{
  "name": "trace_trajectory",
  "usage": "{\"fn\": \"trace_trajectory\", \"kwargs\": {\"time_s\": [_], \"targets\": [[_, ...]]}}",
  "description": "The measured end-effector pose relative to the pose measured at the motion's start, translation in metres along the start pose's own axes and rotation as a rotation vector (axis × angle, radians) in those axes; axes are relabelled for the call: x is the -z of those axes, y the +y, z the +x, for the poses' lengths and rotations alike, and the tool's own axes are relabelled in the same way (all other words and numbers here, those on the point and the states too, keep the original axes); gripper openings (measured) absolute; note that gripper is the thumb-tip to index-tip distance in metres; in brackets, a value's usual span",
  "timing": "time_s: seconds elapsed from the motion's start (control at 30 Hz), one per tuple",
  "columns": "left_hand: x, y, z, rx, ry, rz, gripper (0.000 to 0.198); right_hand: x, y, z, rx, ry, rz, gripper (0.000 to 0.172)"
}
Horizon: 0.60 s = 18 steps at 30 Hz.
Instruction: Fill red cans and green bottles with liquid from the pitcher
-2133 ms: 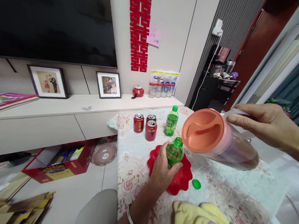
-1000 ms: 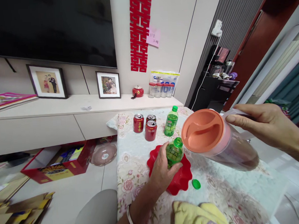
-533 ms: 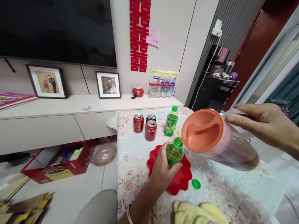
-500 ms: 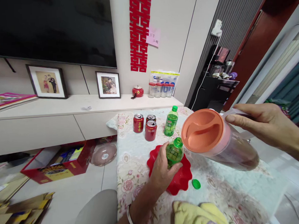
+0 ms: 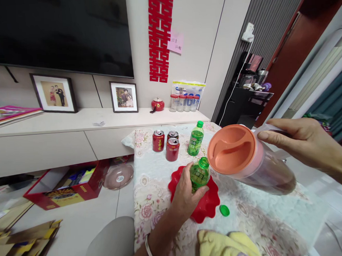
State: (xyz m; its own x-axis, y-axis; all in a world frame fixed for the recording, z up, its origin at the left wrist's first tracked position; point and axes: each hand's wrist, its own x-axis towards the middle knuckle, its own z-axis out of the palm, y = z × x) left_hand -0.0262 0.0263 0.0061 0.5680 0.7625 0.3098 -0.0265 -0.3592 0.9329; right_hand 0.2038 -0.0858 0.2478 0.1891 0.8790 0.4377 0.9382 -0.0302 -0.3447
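My left hand (image 5: pixel 186 194) is closed around an uncapped green plastic bottle (image 5: pixel 199 176), which it holds over a red scalloped dish (image 5: pixel 206 209). In my right hand (image 5: pixel 299 135) is the handle of a clear pitcher (image 5: pixel 268 172) with an orange lid (image 5: pixel 233 149). The pitcher is tipped to the left, its lid end close beside the bottle's mouth, and brown liquid lies in its lower part. I cannot make out any stream between them. On the cloth right of the dish lies a green bottle cap (image 5: pixel 224 210).
Behind the dish stand a second, capped green bottle (image 5: pixel 195 139) and three red drink cans (image 5: pixel 172 149). A yellow cloth (image 5: pixel 227 246) lies at the near edge of the flowered tablecloth (image 5: pixel 147 187). A grey stool (image 5: pixel 110 245) is at the left, near a red box (image 5: pixel 73 184) on the floor.
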Motion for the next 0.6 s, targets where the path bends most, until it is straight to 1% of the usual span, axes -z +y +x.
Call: {"fn": "trace_trajectory", "kwargs": {"time_s": [0.13,0.6], "targets": [[-0.0001,0.0003,0.0006,-0.001,0.008,0.0,0.079,0.001,-0.0005,-0.0003,-0.016,-0.017,0.011,0.069],[0.0001,-0.0015,0.0004,-0.013,0.013,-0.007,0.078,0.0022,-0.0033,-0.0006,-0.008,-0.012,0.014,0.069]]}}
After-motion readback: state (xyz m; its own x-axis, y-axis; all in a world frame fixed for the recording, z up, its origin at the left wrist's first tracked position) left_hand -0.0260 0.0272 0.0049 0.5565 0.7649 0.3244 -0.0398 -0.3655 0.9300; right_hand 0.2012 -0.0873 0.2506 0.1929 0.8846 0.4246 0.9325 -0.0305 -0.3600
